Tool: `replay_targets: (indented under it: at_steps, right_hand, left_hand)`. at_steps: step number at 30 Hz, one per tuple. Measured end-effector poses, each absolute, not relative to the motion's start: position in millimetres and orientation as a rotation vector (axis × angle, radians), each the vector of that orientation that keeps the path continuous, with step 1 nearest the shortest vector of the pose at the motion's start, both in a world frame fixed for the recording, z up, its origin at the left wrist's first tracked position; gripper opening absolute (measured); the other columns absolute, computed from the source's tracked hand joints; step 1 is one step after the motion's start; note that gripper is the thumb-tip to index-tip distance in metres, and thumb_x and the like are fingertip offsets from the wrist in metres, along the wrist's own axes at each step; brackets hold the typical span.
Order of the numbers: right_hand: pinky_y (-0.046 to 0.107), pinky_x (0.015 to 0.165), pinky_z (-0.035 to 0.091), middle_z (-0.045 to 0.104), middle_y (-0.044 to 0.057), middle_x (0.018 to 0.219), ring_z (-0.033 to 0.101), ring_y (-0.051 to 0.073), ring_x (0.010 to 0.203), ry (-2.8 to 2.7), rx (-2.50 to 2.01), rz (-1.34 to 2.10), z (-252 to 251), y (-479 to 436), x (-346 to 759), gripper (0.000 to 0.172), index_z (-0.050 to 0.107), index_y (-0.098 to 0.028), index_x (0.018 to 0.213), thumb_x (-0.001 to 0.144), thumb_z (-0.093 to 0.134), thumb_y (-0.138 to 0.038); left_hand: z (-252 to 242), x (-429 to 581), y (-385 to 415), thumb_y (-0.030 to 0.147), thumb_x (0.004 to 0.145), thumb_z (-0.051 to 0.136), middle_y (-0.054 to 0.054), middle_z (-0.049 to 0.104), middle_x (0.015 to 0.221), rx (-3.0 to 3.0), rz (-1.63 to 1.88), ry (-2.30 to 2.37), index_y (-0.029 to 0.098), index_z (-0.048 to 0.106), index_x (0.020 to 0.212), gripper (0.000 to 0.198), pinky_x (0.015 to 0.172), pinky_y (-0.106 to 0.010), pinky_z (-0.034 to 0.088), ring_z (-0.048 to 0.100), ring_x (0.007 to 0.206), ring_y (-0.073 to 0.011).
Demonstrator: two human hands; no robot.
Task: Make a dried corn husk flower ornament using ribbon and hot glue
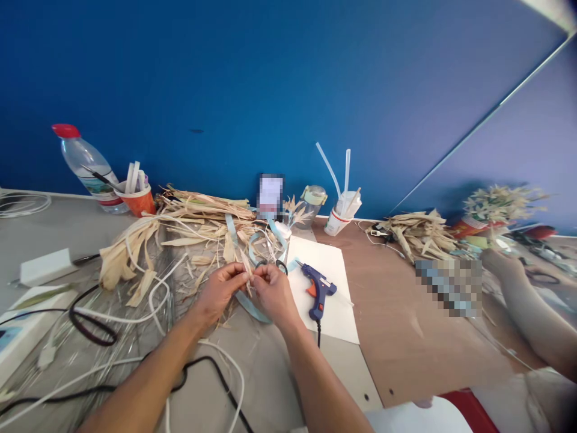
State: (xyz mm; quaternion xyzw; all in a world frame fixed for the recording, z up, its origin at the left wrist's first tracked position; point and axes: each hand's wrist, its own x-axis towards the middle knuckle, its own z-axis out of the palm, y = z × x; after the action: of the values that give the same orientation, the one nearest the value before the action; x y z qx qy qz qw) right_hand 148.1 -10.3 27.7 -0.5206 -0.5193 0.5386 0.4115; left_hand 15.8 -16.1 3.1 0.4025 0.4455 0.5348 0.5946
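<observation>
My left hand [224,288] and my right hand [273,291] meet over the middle of the table, fingertips pinched together. Between them is a thin pale strip of dried husk [247,264], held by both. Black-handled scissors [281,266] lie just behind my right hand, partly hidden by it. A light blue ribbon [252,308] curls under and behind my hands. Right of my right hand, a blue glue gun [319,291] with an orange trigger rests on a white sheet [336,258]. A long pile of dried husks [202,207] lies behind my hands.
White and black cables [211,361] cross the left side near my forearms. Behind stand a bottle [92,168], an orange cup [139,201], a phone [270,195], a jar [311,207] and a cup with straws [338,221]. Another person's arm [527,300] reaches in at right.
</observation>
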Motion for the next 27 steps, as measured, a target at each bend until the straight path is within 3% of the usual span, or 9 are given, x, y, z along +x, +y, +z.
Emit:
replay_targets:
  at_steps: [8,13,19,27]
  right_hand:
    - [0.021,0.043,0.03,0.046,-0.009,0.047,0.04,0.009,0.041,-1.163,-1.24,1.378,28.8,-10.4,145.5,0.011,0.051,-0.019,0.071,0.067,0.057,-0.027]
    - [0.022,0.048,0.04,0.053,-0.007,0.046,0.049,0.01,0.044,-1.055,-1.139,1.411,33.7,-11.6,144.7,0.009,0.051,-0.018,0.071,0.068,0.057,-0.023]
    - [0.023,0.052,0.044,0.058,-0.005,0.05,0.056,0.012,0.047,-1.018,-1.135,1.457,33.9,-12.2,144.0,0.009,0.053,-0.018,0.073,0.065,0.057,-0.019]
    - [0.022,0.049,0.042,0.056,-0.006,0.05,0.055,0.011,0.046,-1.059,-1.205,1.461,33.5,-11.4,144.3,0.009,0.052,-0.018,0.072,0.064,0.055,-0.02]
  left_hand:
    - [1.6,15.0,-15.3,0.03,0.067,0.075,-0.001,0.065,0.076,0.904,1.242,1.052,0.015,0.07,0.085,0.024,0.062,-0.024,0.042,0.052,0.063,-0.0108]
    - [2.4,17.0,-18.0,0.032,0.07,0.073,-0.002,0.066,0.081,0.949,1.209,1.013,0.016,0.068,0.093,0.029,0.066,-0.026,0.045,0.056,0.068,-0.0128]
    - [10.2,20.9,-19.9,0.032,0.067,0.073,0.0,0.065,0.073,0.963,1.248,1.06,0.015,0.066,0.087,0.027,0.063,-0.026,0.046,0.056,0.064,-0.0124]
    - [11.0,22.2,-18.3,0.033,0.065,0.07,0.001,0.063,0.064,1.041,1.245,1.152,0.016,0.063,0.077,0.021,0.06,-0.027,0.045,0.056,0.06,-0.0139]
